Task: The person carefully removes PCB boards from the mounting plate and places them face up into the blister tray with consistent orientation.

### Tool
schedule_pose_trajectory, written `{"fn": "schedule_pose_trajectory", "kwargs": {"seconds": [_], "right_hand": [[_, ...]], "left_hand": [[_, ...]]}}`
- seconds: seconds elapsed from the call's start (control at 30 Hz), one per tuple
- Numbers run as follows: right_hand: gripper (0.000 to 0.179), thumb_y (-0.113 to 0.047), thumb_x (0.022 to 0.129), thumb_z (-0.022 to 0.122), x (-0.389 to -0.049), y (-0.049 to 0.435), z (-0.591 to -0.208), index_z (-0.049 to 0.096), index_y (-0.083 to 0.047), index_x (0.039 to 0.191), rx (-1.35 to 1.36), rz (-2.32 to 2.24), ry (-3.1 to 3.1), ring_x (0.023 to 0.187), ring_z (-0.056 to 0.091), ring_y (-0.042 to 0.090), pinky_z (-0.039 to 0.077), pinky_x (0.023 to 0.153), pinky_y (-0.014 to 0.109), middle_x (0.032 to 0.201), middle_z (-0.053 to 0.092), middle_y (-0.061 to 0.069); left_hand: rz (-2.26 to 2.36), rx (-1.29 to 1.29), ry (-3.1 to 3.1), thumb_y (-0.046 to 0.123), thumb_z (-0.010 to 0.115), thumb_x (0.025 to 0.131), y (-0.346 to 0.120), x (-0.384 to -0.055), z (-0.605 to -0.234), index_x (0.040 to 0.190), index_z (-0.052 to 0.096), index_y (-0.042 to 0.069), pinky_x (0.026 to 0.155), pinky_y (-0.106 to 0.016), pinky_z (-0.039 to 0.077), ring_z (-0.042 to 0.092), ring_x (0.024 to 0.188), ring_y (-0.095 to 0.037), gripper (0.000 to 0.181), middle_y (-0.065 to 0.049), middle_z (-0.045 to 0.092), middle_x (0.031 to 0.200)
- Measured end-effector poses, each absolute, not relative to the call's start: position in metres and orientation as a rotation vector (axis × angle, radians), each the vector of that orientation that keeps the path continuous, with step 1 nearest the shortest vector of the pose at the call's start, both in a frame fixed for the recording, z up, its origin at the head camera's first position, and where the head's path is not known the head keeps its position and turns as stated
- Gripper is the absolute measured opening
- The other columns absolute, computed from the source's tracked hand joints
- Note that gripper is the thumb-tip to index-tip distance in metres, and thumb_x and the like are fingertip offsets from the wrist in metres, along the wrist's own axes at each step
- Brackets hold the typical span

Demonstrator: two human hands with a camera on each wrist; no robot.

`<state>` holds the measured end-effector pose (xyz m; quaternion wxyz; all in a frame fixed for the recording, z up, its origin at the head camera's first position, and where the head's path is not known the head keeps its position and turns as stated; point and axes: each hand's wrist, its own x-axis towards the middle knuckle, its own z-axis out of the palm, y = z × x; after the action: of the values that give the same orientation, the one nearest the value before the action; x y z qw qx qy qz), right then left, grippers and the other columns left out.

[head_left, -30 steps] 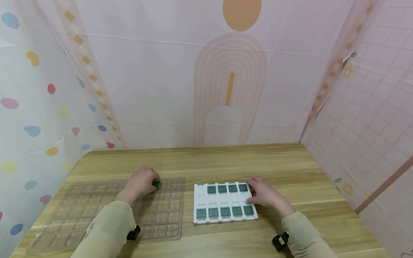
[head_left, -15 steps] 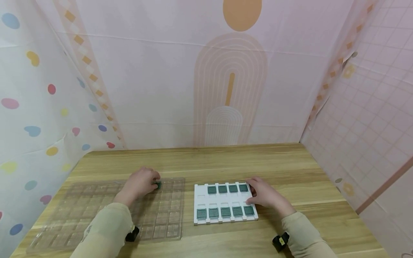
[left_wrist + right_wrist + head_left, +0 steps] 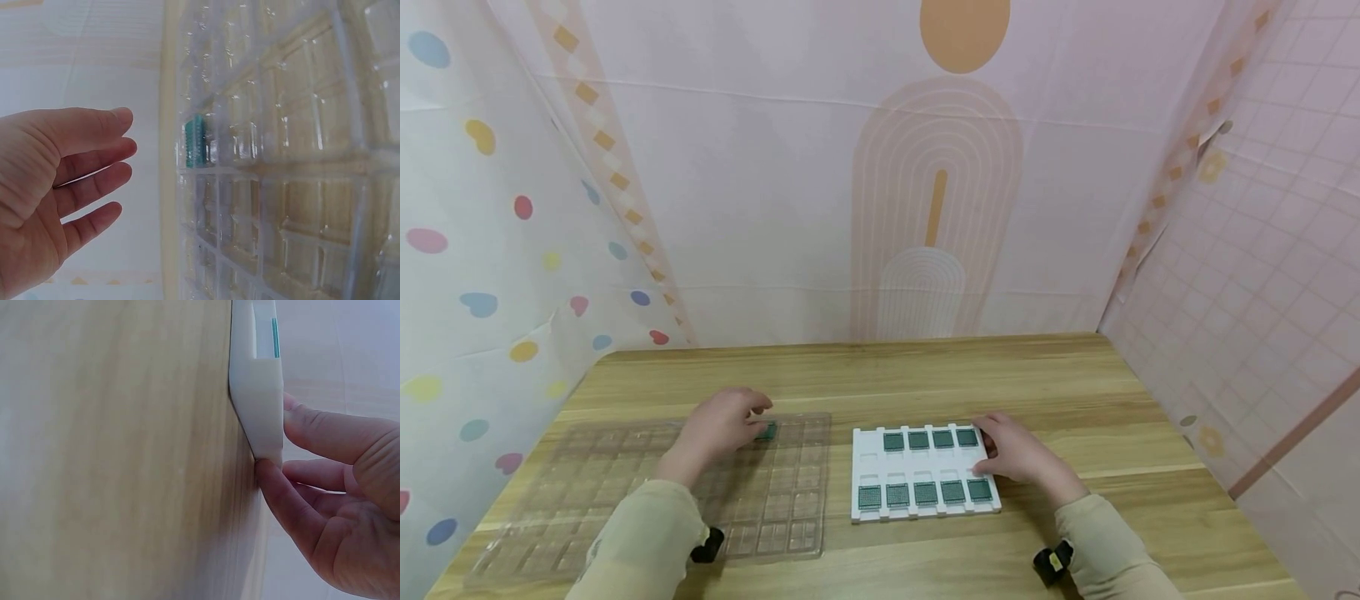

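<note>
My left hand (image 3: 718,429) hovers over the far side of a clear plastic compartment tray (image 3: 752,557), fingers spread and holding nothing. Just by its fingertips, a small green circuit board (image 3: 195,140) sits in one of the tray's compartments; the left wrist view shows a gap between hand and board. On the right, my right hand (image 3: 1018,450) grips the right end of a white slotted tray (image 3: 917,460) between thumb and fingers. Two rows of green circuit boards (image 3: 925,493) lie in the white tray, and its far-left slot has no board.
Both trays lie on a wood-grain table (image 3: 910,558), a narrow strip of tabletop between them. Patterned curtains (image 3: 760,208) hang behind and along both sides. Black wrist devices (image 3: 1051,562) stick out below the sleeves.
My left fingers have let go of the green circuit board and opened, drawing slightly back to the left. The right hand and the white tray have stayed put.
</note>
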<state>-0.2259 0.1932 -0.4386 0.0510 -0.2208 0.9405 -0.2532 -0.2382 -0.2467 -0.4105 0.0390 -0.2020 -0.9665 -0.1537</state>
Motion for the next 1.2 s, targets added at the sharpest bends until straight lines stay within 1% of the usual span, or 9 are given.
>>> {"fn": "schedule_pose_trajectory", "kwargs": {"seconds": [0.17, 0.43, 0.67, 0.9, 1.2], "right_hand": [[0.069, -0.009, 0.076, 0.086, -0.226, 0.192, -0.439, 0.053, 0.012, 0.133, -0.614, -0.779, 2.852, 0.094, 0.056, 0.022, 0.05, 0.087, 0.043, 0.126, 0.054, 0.023], [0.07, -0.01, 0.076, 0.086, -0.227, 0.193, -0.439, 0.052, 0.011, 0.134, -0.608, -0.774, 2.851, 0.099, 0.057, 0.025, 0.049, 0.09, 0.045, 0.129, 0.053, 0.025], [0.071, -0.011, 0.077, 0.086, -0.228, 0.193, -0.441, 0.052, 0.011, 0.134, -0.606, -0.767, 2.854, 0.099, 0.057, 0.025, 0.048, 0.09, 0.045, 0.128, 0.053, 0.023], [0.07, -0.012, 0.077, 0.086, -0.227, 0.193, -0.44, 0.052, 0.011, 0.134, -0.617, -0.766, 2.854, 0.096, 0.057, 0.023, 0.049, 0.087, 0.044, 0.125, 0.054, 0.022], [0.07, -0.012, 0.077, 0.086, -0.228, 0.192, -0.441, 0.053, 0.011, 0.134, -0.624, -0.763, 2.861, 0.094, 0.056, 0.022, 0.05, 0.087, 0.043, 0.123, 0.055, 0.021]], "left_hand": [[-0.484, -0.63, -2.915, 0.009, 0.075, 0.086, -0.244, -0.235, -0.407, 0.11, 0.072, 0.002, 0.074, -0.045, 0.054, 0.066, 0.087, -0.027, 0.025, -0.009, 0.07, 0.098], [-0.494, -0.665, -2.754, 0.007, 0.078, 0.083, -0.234, -0.228, -0.405, 0.11, 0.072, 0.002, 0.078, -0.047, 0.054, 0.066, 0.092, -0.03, 0.028, -0.012, 0.071, 0.103], [-0.544, -0.694, -2.606, 0.005, 0.08, 0.081, -0.221, -0.223, -0.405, 0.112, 0.071, 0.0, 0.089, -0.052, 0.05, 0.063, 0.102, -0.036, 0.033, -0.015, 0.07, 0.107], [-0.513, -0.774, -2.476, 0.005, 0.084, 0.075, -0.205, -0.218, -0.406, 0.112, 0.07, 0.001, 0.086, -0.052, 0.05, 0.062, 0.099, -0.036, 0.04, -0.015, 0.07, 0.105], [-0.491, -0.8, -2.416, 0.007, 0.086, 0.073, -0.185, -0.207, -0.408, 0.115, 0.069, 0.001, 0.088, -0.05, 0.05, 0.061, 0.101, -0.034, 0.045, -0.014, 0.069, 0.107]]}}
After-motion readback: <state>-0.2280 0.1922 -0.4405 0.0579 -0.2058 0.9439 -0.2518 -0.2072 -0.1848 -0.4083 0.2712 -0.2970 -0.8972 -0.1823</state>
